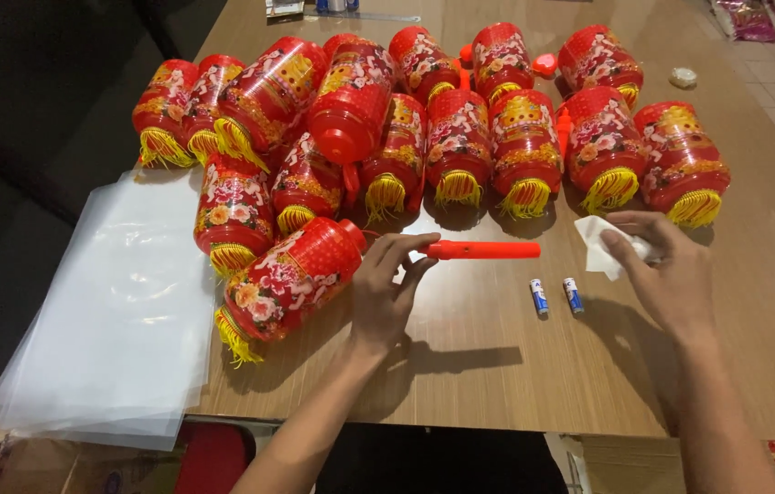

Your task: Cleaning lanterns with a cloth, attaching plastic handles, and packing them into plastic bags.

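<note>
While left hand (385,291) touches orange handle (479,249), right hand (671,270) pinches tissue (599,245).

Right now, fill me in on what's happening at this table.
A person sits at a wooden table crowded with red toy lanterns. The left hand rests its fingers on an orange handle stick attached to one lantern lying on its side. The right hand pinches a white cloth. Two small batteries lie between the hands; clear plastic bags are stacked at left.
</note>
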